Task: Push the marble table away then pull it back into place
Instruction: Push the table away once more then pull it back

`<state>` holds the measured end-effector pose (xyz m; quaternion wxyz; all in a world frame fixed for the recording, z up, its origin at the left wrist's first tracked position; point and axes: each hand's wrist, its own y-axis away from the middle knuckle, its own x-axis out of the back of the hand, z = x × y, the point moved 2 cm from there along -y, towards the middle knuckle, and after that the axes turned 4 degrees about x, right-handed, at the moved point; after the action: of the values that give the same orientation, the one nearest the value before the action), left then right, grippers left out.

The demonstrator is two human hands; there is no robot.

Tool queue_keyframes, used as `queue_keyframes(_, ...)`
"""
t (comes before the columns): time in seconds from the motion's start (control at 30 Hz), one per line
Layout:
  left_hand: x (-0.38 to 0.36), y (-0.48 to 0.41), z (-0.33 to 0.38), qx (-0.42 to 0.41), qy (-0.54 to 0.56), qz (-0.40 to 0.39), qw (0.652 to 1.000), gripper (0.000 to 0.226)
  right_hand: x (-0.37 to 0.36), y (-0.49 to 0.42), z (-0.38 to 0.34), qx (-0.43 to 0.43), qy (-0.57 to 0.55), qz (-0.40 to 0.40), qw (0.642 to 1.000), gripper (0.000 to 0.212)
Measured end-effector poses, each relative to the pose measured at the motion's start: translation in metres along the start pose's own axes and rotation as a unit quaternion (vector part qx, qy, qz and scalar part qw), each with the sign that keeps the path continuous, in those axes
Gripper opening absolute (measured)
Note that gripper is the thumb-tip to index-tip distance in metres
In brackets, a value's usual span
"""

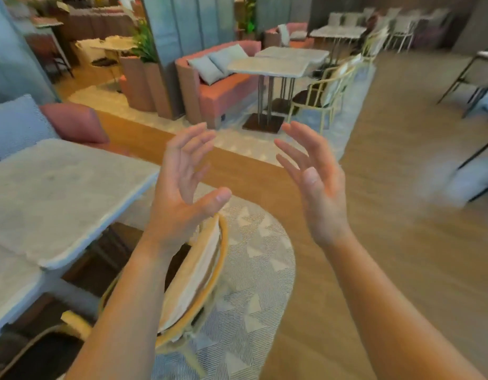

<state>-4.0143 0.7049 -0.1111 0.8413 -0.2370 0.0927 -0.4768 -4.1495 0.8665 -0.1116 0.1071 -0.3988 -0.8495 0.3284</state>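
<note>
A grey marble table (pixel 53 193) with rounded corners fills the left side of the head view. My left hand (pixel 182 185) is raised in the air just right of the table's right edge, palm facing right, fingers spread, touching nothing. My right hand (pixel 316 185) is raised opposite it, palm facing left, fingers apart and empty. Both hands hover above the floor, apart from the table.
A yellow-framed chair (pixel 207 270) stands below my left arm, tucked at the table's near right side on a patterned rug (pixel 253 270). Pink and grey cushions (pixel 72 122) lie behind the table. More marble tables (pixel 267 67), a pink sofa (pixel 223 94) and chairs stand farther back.
</note>
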Motion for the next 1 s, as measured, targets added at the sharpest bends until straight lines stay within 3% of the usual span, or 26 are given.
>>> queue_keyframes(0.2,-0.118,-0.078,-0.035,-0.019,0.049,-0.054,0.997,0.086,0.130,-0.035,0.014,-0.009,0.046,0.034,0.998,0.100)
queue_keyframes(0.33,-0.155,-0.113,-0.058,-0.015,0.062,-0.068,0.996,0.084,0.171,-0.064,0.037,-0.006,0.056,0.037,0.998,0.100)
queue_keyframes(0.6,-0.152,-0.200,-0.123,0.001,0.058,-0.055,0.997,0.082,0.183,-0.134,0.126,-0.005,0.050,0.020,0.999,0.097)
queue_keyframes(1.0,-0.118,-0.389,-0.240,0.023,0.078,-0.031,0.996,0.084,0.189,-0.309,0.279,0.011,0.060,0.015,0.998,0.094)
